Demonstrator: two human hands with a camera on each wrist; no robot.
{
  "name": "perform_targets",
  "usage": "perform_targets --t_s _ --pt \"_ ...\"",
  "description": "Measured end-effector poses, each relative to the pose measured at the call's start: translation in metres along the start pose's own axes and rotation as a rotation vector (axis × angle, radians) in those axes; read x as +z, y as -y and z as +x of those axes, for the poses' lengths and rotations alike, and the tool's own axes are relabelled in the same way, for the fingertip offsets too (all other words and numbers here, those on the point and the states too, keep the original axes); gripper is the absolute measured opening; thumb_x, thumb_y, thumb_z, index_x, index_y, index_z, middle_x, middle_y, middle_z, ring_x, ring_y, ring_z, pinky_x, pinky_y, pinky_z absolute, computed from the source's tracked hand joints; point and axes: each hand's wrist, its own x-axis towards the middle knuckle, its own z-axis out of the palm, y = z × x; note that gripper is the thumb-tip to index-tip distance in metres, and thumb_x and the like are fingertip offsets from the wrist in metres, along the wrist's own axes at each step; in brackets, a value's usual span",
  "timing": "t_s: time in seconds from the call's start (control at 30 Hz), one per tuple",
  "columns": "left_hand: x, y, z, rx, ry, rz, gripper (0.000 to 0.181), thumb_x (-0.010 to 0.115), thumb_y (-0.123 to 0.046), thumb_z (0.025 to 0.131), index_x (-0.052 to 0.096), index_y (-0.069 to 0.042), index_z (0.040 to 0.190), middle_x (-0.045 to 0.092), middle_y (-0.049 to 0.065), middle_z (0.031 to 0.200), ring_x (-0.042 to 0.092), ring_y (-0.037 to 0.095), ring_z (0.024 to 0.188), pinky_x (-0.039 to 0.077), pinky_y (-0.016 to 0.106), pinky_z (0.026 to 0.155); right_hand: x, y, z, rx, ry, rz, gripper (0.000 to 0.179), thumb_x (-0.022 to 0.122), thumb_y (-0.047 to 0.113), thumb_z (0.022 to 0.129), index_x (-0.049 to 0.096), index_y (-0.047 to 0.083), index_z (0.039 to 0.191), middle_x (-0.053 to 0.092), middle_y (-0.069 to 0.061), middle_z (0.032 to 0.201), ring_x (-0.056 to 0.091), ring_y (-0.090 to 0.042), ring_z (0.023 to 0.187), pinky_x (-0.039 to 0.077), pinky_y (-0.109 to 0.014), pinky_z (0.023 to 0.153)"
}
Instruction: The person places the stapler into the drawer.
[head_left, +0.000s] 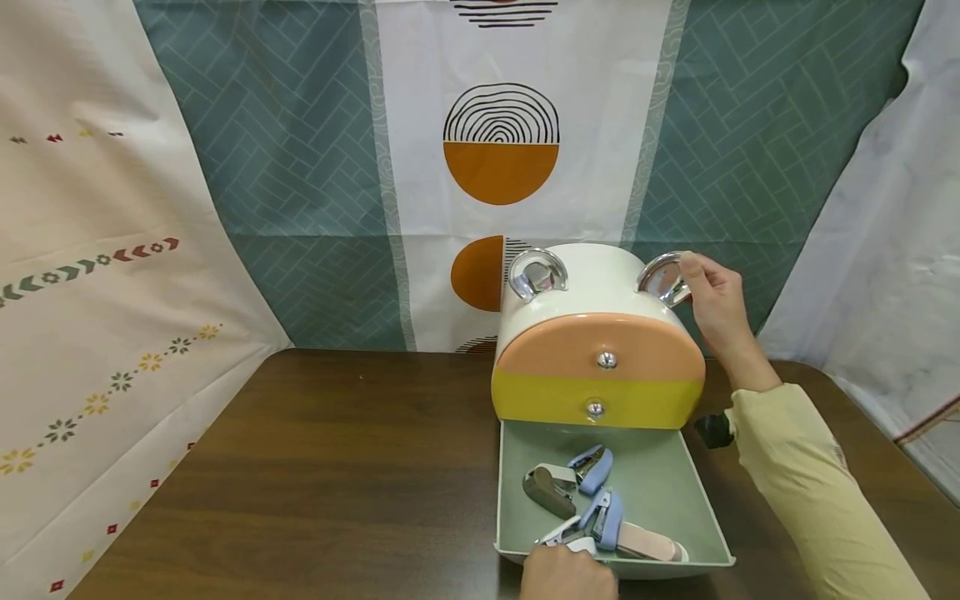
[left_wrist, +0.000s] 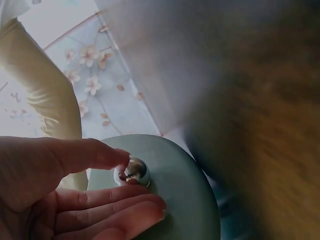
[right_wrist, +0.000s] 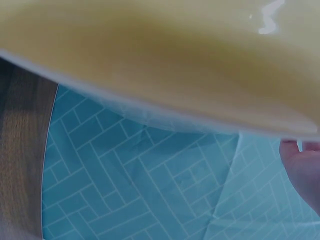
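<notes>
A small white cabinet (head_left: 592,279) with a peach drawer (head_left: 555,346), a yellow drawer (head_left: 540,400) and two silver round ears stands on the table. Its green bottom drawer (head_left: 660,467) is pulled out toward me. At that drawer's front, my left hand (head_left: 568,575) pinches a round silver knob (left_wrist: 137,172) between thumb and fingers. My right hand (head_left: 720,304) grips the cabinet's right silver ear (head_left: 662,277). Inside the green drawer lie several staplers, among them a grey and white one (head_left: 550,492), a blue one (head_left: 594,468) and a pink one (head_left: 648,543).
The brown wooden table (head_left: 337,467) extends left of the cabinet. Patterned curtains (head_left: 300,167) hang behind it, with a cream cloth (head_left: 112,317) on the left and a pale cloth (head_left: 900,250) on the right. The left silver ear (head_left: 538,275) is free of hands.
</notes>
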Motion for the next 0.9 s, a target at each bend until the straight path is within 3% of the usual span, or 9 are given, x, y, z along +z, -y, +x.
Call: perform_targets --t_s 0.17,0.37,0.53,0.67,0.9 --pt "-0.001 -0.003 0.001 -0.017 0.007 0.031 0.031 0.065 -0.030 0.070 0.050 -0.025 0.042 0.046 -0.011 0.046 0.044 0.006 0.045 0.032 0.027 0.038 0.000 0.000 0.000 0.015 0.015 0.011 0.029 0.050 0.013 0.093 0.067 0.015 0.069 0.058 0.007 0.063 0.048 -0.006 0.061 0.037 -0.016 0.055" --pt "-0.005 0.000 0.002 -0.010 -0.052 0.045 0.031 0.065 -0.038 0.069 0.052 -0.027 0.043 0.046 -0.012 0.049 0.044 0.006 0.045 0.029 0.026 0.037 0.000 0.000 0.001 0.014 0.009 0.031 0.029 0.051 0.012 0.092 0.067 0.015 0.068 0.056 0.006 0.060 0.046 -0.006 0.058 0.036 -0.017 0.053" --pt "-0.007 0.009 0.005 0.038 -0.198 0.100 0.030 0.068 -0.047 0.062 0.054 -0.030 0.041 0.046 -0.012 0.043 0.041 0.007 0.039 0.025 0.025 0.033 0.000 0.000 0.001 0.015 0.022 0.058 0.028 0.050 0.011 0.092 0.068 0.016 0.071 0.057 0.007 0.061 0.047 -0.005 0.059 0.037 -0.015 0.054" --pt "-0.007 0.014 0.008 0.057 -0.323 0.131 0.036 0.068 -0.042 0.057 0.045 -0.026 0.035 0.040 -0.011 0.038 0.035 0.006 0.035 0.019 0.024 0.030 0.000 0.000 0.001 0.022 0.030 0.079 0.027 0.050 0.011 0.092 0.068 0.015 0.073 0.058 0.006 0.064 0.049 -0.005 0.061 0.039 -0.015 0.056" --pt "-0.006 0.022 0.018 0.060 -0.453 0.135 0.041 0.067 -0.035 0.063 0.039 -0.022 0.035 0.040 -0.010 0.038 0.036 0.008 0.033 0.018 0.027 0.027 -0.001 0.001 0.001 0.027 0.030 0.087 0.027 0.051 0.011 0.092 0.068 0.015 0.072 0.058 0.005 0.062 0.050 -0.004 0.060 0.039 -0.014 0.055"
